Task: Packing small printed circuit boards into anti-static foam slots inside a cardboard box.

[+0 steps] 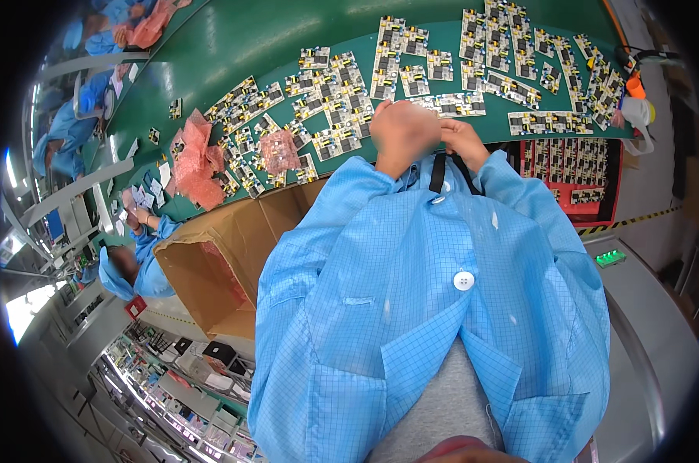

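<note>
Both of my hands are close together at the near edge of the green table, in front of my blue checked coat. A blur covers most of my left hand, so its fingers cannot be read. My right hand is beside it, fingers curled in toward the left one; whatever they may hold is hidden. Just beyond the hands lies a strip of circuit boards with black, yellow and white parts. Left of my left hand are further joined circuit boards.
Pink bubble wrap and a wrapped bundle lie on the green table. A cardboard box stands left of me. Right are a red tray of boards and a white bottle. Co-workers in blue sit along the left.
</note>
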